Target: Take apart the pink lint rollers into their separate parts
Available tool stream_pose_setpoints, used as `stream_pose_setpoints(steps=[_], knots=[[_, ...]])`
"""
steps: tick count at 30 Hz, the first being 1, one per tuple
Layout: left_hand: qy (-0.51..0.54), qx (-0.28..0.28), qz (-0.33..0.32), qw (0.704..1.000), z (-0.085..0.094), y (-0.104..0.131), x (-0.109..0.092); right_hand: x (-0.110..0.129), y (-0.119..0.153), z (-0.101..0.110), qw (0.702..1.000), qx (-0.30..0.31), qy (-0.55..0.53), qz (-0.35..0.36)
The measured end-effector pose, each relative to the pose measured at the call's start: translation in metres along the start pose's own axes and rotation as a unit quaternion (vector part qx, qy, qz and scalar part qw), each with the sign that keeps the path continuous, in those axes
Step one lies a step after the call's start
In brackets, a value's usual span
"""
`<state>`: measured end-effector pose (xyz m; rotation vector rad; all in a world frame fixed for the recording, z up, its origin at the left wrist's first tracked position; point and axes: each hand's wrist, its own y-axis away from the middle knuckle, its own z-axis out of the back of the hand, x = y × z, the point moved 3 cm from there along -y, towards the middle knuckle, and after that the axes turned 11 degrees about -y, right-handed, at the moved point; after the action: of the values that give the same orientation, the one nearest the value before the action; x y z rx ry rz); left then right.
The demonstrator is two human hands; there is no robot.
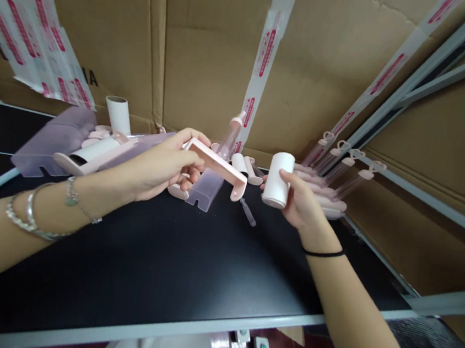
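Gripping w/ both hands above the worktop (156, 265): your left hand (162, 166) has fingers clamped on the pink handle (217, 164), its far end reaching toward the white roll (277, 180), which your right hand (302, 203) fingers wrap, just apart.

I see even, moderately bright light; soft shadows under both hands; a faint sheen on the black table (156, 265) nearest me; strong wide-angle bending at the edges; slight blur beyond the hands.
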<state>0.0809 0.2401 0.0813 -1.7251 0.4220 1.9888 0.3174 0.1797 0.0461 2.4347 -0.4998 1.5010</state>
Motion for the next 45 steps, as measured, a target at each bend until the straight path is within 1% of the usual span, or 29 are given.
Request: stream_pose_setpoints(steps=[2,5,6,9,12,14,16,19,21,23,26,28,30,31,33,35,37,38,40,42,45], knots=[[-0.016,0.021,-0.01,1.0,-0.004,-0.001,-0.008,0.005,-0.005,0.007,1.0,-0.025,-0.005,0.001],[-0.071,0.02,-0.005,0.997,-0.014,0.0,-0.014,0.008,-0.008,0.011,1.0,-0.029,-0.005,-0.002],[-0.096,0.029,-0.007,0.995,-0.019,0.0,-0.014,0.01,-0.009,0.012,0.999,-0.033,-0.008,0.003],[-0.153,0.101,-0.018,0.983,-0.034,0.0,-0.011,0.018,-0.011,0.016,0.997,-0.054,-0.027,0.047],[-0.206,0.17,-0.022,0.963,-0.042,-0.001,-0.007,0.027,-0.015,0.024,0.991,-0.079,-0.059,0.095],[-0.253,0.192,-0.029,0.948,-0.043,0.0,-0.007,0.031,-0.018,0.029,0.987,-0.088,-0.073,0.108],[-0.288,0.204,-0.05,0.934,-0.041,0.002,-0.009,0.032,-0.019,0.033,0.987,-0.093,-0.071,0.11],[-0.319,0.234,-0.081,0.915,-0.036,0.01,-0.014,0.031,-0.02,0.032,0.993,-0.077,-0.031,0.081],[-0.337,0.268,-0.076,0.899,-0.034,0.018,-0.015,0.028,-0.018,0.029,0.997,-0.051,-0.003,0.056],[-0.354,0.282,-0.055,0.89,-0.033,0.028,-0.014,0.025,-0.016,0.024,0.998,-0.032,0.015,0.044],[-0.372,0.255,-0.042,0.892,-0.034,0.041,-0.01,0.021,-0.014,0.02,0.998,-0.026,0.022,0.049],[-0.353,0.249,-0.052,0.9,-0.041,0.047,-0.005,0.022,-0.014,0.021,0.998,-0.025,0.013,0.064],[-0.31,0.242,-0.077,0.916,-0.052,0.047,0.0,0.027,-0.014,0.024,0.996,-0.031,-0.001,0.086],[-0.291,0.229,-0.098,0.924,-0.059,0.044,0.002,0.031,-0.013,0.026,0.994,-0.034,-0.007,0.099],[-0.29,0.196,-0.156,0.924,-0.075,0.032,0.006,0.041,-0.011,0.03,0.99,-0.033,-0.014,0.134],[-0.328,0.176,-0.224,0.901,-0.093,0.017,0.009,0.051,-0.006,0.03,0.985,-0.013,-0.023,0.168],[-0.386,0.154,-0.29,0.862,-0.108,0.004,0.012,0.057,0.0,0.028,0.981,0.012,-0.032,0.191],[-0.411,0.128,-0.332,0.84,-0.113,-0.001,0.012,0.058,0.003,0.026,0.98,0.021,-0.035,0.196],[-0.438,0.091,-0.383,0.808,-0.12,-0.005,0.013,0.057,0.008,0.021,0.979,0.038,-0.032,0.196],[-0.458,0.071,-0.401,0.79,-0.122,-0.005,0.017,0.052,0.01,0.015,0.982,0.061,-0.025,0.177],[-0.491,0.075,-0.387,0.777,-0.125,-0.01,0.025,0.042,0.012,0.009,0.984,0.076,-0.037,0.154]])
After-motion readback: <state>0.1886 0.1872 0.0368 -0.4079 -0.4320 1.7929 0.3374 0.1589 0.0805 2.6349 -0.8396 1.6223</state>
